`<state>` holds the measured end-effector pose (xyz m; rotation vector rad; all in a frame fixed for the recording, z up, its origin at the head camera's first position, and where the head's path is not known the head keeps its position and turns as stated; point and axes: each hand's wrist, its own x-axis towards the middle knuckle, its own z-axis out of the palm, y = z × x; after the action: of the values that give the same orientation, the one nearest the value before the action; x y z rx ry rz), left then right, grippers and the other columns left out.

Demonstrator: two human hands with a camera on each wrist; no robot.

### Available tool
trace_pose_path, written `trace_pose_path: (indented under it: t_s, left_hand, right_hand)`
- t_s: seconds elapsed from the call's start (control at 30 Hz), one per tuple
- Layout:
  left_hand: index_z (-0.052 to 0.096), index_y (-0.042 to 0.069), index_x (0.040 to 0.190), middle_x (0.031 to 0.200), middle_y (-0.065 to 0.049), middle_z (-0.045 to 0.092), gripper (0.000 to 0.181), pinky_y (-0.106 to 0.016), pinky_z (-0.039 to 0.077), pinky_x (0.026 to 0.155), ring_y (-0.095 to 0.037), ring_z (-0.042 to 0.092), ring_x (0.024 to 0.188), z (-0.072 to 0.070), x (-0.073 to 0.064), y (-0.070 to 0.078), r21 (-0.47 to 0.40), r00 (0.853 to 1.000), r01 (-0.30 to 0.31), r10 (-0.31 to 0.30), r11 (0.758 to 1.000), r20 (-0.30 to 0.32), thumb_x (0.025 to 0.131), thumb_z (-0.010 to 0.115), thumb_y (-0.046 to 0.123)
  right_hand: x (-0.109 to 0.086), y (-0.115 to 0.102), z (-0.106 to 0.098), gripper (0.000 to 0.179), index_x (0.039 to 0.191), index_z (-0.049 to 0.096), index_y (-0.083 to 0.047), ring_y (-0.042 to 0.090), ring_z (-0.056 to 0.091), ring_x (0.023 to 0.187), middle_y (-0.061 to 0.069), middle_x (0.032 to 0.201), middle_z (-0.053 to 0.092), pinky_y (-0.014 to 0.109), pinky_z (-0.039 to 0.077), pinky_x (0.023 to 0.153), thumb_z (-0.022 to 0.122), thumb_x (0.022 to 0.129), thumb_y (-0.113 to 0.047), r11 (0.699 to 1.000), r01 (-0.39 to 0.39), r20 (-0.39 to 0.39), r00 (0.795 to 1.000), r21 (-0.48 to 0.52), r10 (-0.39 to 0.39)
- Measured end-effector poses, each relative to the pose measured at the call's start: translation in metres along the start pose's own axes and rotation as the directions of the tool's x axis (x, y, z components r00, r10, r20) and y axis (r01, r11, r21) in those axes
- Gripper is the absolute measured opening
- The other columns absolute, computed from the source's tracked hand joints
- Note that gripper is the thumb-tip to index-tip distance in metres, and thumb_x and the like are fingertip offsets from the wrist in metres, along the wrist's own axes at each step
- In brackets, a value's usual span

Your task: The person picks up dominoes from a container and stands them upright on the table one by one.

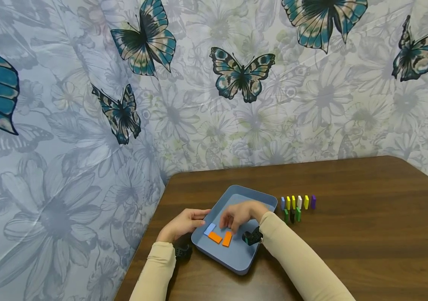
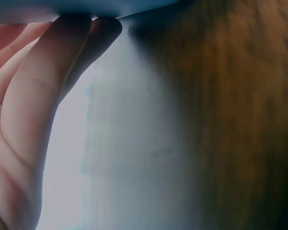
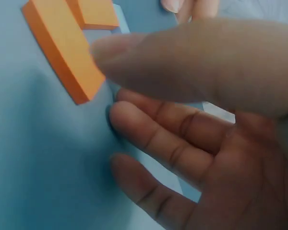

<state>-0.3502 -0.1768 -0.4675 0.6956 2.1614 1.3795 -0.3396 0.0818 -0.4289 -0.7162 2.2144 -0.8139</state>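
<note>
A blue-grey tray (image 1: pixel 236 260) lies at an angle on the table. My left hand (image 1: pixel 184 223) grips its left edge, thumb at the rim; in the left wrist view the fingers (image 2: pixel 36 91) touch the tray from below. Inside lie a light blue block (image 1: pixel 209 229) and two orange blocks, one (image 1: pixel 215 237) beside the blue one and another (image 1: pixel 227 239) to its right. Over the tray hovers my right hand (image 1: pixel 241 214), fingers loosely bent. Its thumb (image 3: pixel 149 62) is at the end of the right-hand orange block (image 3: pixel 62 52). The index finger is mostly hidden there.
Right of the tray, small blocks stand upright in two rows: blue, yellow, white (image 1: pixel 299 202) and purple (image 1: pixel 313 202) behind, green (image 1: pixel 298 214) and black (image 1: pixel 292 215) in front. The brown table (image 1: pixel 368 234) meets a butterfly-patterned cloth (image 1: pixel 199 125) at its back and left.
</note>
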Motion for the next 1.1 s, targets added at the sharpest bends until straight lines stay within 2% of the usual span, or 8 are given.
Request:
trace_pose_path:
  t_s: [0.23, 0.5, 1.1]
  left_hand:
    - [0.045, 0.002, 0.150, 0.151, -0.026, 0.045, 0.049, -0.046, 0.055, 0.097, -0.037, 0.055, 0.131, 0.001, -0.001, 0.000, 0.003, 1.000, 0.001, -0.001, 1.000, 0.001, 0.102, 0.055, 0.006]
    - [0.045, 0.002, 0.150, 0.152, -0.026, 0.044, 0.049, -0.046, 0.055, 0.097, -0.037, 0.054, 0.132, 0.000, 0.000, 0.000, 0.007, 1.000, -0.006, 0.006, 1.000, 0.003, 0.102, 0.055, 0.006]
    - [0.045, 0.002, 0.150, 0.151, -0.026, 0.045, 0.049, -0.047, 0.055, 0.098, -0.037, 0.053, 0.133, 0.001, 0.000, 0.003, 0.008, 1.000, 0.000, 0.000, 1.000, -0.005, 0.101, 0.055, 0.005]
  right_hand:
    - [0.005, -0.002, 0.007, 0.029, 0.106, 0.070, -0.010, 0.010, 0.052, 0.087, -0.002, 0.094, 0.060, 0.020, 0.046, 0.080, 0.074, 0.082, 0.007, 0.998, -0.004, 0.028, 1.000, -0.065, 0.006]
    - [0.007, -0.007, 0.014, 0.029, 0.098, 0.066, -0.017, 0.009, 0.048, 0.080, -0.005, 0.087, 0.053, 0.019, 0.041, 0.070, 0.075, 0.082, 0.006, 0.987, -0.030, 0.013, 0.999, -0.158, 0.033]
    - [0.005, -0.005, 0.018, 0.023, 0.088, 0.066, -0.012, 0.010, 0.047, 0.073, -0.004, 0.077, 0.053, 0.020, 0.039, 0.065, 0.074, 0.082, 0.009, 0.988, -0.042, -0.042, 0.998, -0.149, 0.036]
